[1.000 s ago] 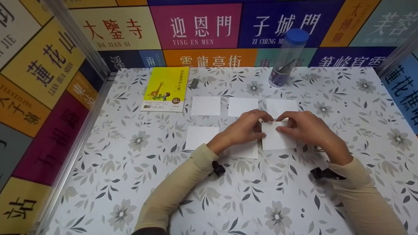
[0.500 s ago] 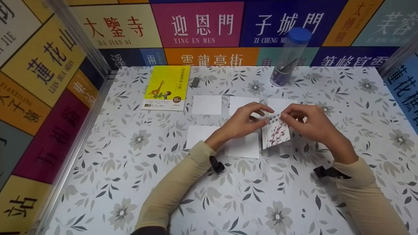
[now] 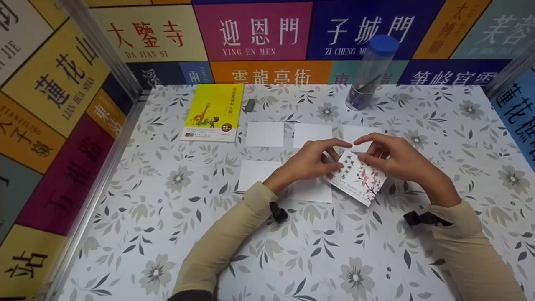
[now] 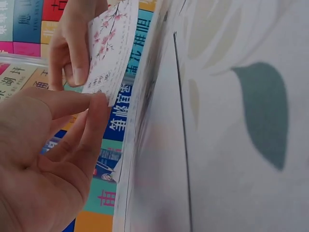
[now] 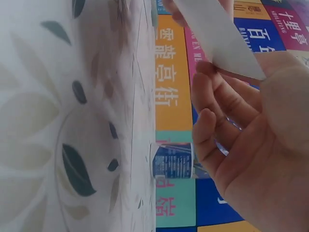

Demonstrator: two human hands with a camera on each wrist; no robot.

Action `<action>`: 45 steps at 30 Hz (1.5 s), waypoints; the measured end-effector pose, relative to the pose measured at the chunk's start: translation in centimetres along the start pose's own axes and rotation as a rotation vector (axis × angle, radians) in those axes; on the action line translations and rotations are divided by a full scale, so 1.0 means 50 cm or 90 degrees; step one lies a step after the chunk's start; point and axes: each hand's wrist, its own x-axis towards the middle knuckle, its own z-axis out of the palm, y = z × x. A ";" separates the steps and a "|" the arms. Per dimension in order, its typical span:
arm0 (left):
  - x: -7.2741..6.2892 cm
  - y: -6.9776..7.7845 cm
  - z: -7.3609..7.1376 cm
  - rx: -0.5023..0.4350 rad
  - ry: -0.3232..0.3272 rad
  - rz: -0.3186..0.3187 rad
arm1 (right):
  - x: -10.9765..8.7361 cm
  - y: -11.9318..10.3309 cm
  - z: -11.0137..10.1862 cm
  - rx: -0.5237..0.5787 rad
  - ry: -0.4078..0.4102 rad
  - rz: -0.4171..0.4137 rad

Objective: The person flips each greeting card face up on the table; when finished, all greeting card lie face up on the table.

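A square white card [image 3: 363, 180] with pink blossom branches and dark writing is held tilted above the table, its printed side showing in the head view. My left hand [image 3: 311, 161] pinches its left corner between thumb and finger; the left wrist view shows this pinch on the card [image 4: 108, 46] closely. My right hand [image 3: 403, 156] grips the upper right edge, thumb on the printed face. In the right wrist view the card's plain back [image 5: 217, 36] lies against my right hand's fingers [image 5: 205, 87]. The two index fingertips nearly meet above the card.
White square cards lie flat: three in a back row, including a left one [image 3: 265, 134], and two in front, including one [image 3: 310, 190]. Behind them are a yellow booklet [image 3: 213, 113], a small dark eraser-like block [image 3: 250, 105] and a clear blue-lidded tube [image 3: 370, 73].
The card, earlier blank side up at the front row's right end, has been lifted and turned over. It now shows its blossom print, tilted, between both hands.
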 end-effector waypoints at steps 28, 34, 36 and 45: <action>0.001 0.024 0.056 0.291 -0.088 -0.050 | -0.015 0.068 0.001 -0.049 -0.098 0.053; 0.001 0.027 0.049 0.259 -0.112 -0.056 | -0.017 0.065 0.000 -0.042 -0.102 0.056; 0.001 0.025 0.040 0.243 -0.115 -0.050 | -0.016 0.059 0.000 -0.042 -0.105 0.062; -0.046 0.012 -0.033 0.188 -0.089 -0.018 | 0.012 0.013 0.043 -0.054 -0.086 0.019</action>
